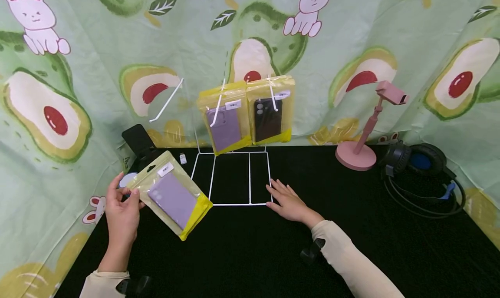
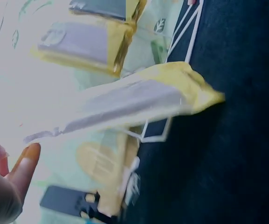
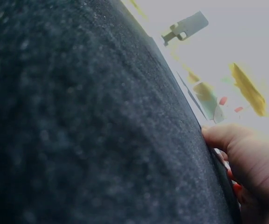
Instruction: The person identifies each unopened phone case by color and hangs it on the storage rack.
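My left hand pinches the top corner of a clear and yellow pouch with a purple phone case inside. The pouch tilts in the air over the black table, its yellow end down and to the right. In the left wrist view the thumb is at the pouch's edge. My right hand, fingers spread, is low over the table at the right edge of the white wire rack. On the rack's hooks hang a second pouched purple phone case and a pouched black phone case.
A white hook juts out left of the hanging pouches. Behind my left hand is a black phone stand, with a small white bottle nearby. To the right are a pink stand and black headphones with a coiled cable.
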The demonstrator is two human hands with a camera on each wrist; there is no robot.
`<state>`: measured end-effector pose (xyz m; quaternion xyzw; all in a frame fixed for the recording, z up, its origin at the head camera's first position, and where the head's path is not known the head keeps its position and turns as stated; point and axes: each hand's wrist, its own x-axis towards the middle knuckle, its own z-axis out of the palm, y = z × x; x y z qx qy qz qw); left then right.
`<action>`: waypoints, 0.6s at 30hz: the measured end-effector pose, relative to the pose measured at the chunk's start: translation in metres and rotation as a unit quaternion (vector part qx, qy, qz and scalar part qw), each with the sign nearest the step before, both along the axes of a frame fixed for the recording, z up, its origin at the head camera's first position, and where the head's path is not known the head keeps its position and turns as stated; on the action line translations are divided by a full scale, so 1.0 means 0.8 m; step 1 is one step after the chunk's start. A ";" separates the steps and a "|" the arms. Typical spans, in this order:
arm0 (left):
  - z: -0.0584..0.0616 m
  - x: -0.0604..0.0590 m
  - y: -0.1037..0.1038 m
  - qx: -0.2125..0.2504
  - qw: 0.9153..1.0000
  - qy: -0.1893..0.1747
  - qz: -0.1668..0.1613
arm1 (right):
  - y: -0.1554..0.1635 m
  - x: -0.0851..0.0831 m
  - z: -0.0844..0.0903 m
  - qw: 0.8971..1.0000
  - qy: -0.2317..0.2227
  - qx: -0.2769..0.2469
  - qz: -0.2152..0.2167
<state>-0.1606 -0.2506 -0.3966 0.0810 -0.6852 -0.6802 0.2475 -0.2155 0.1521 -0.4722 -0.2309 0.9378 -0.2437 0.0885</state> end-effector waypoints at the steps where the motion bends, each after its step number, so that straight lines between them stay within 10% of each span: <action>1: 0.002 -0.003 0.004 -0.017 1.000 0.006 -0.003 | 0.000 0.000 0.000 1.000 0.000 0.002 0.000; 18: 0.072 -0.029 0.083 -0.025 0.990 0.079 -0.117 | -0.001 0.000 0.000 1.000 0.000 0.009 -0.003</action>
